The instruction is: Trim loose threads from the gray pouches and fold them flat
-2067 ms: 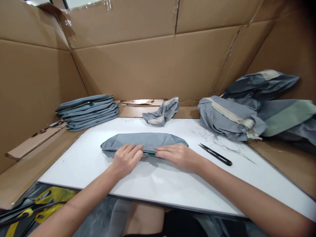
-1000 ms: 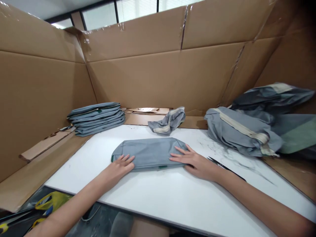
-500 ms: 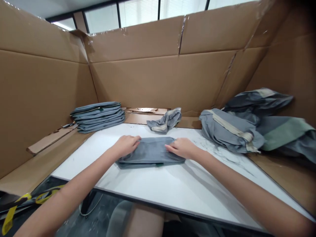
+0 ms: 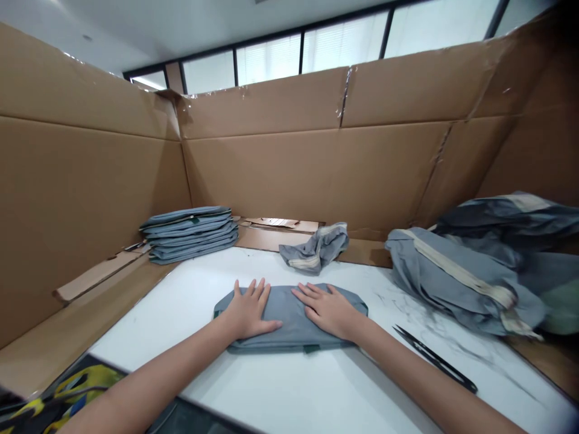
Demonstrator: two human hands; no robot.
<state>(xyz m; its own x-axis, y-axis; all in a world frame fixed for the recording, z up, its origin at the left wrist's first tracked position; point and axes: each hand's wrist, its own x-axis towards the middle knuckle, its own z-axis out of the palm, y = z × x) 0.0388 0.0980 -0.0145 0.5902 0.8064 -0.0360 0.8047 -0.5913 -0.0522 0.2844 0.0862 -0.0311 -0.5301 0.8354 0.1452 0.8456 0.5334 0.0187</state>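
Note:
A folded grey-blue fabric piece [image 4: 289, 310] lies flat on the white table [image 4: 289, 386] in front of me. My left hand [image 4: 251, 310] rests palm down on its left half, fingers spread. On the right half my right hand [image 4: 328, 310] lies flat with its fingers stretched out. Neither hand grips anything. A small dark green tab [image 4: 311, 348] shows at the piece's near edge. Black thread snips [image 4: 436, 358] lie on the table beside my right forearm.
Folded grey-blue pieces form a stack [image 4: 192, 235] at the back left. A crumpled grey cloth [image 4: 316, 248] with a pale strip sits at the back. Loose grey fabric [image 4: 465, 280] is heaped on the right. Cardboard walls [image 4: 271, 172] enclose the table's back and sides.
Both hands have gone from the folded piece's side edges to lying flat on its top. The view has tilted up and shifted, and the snips now show at the right.

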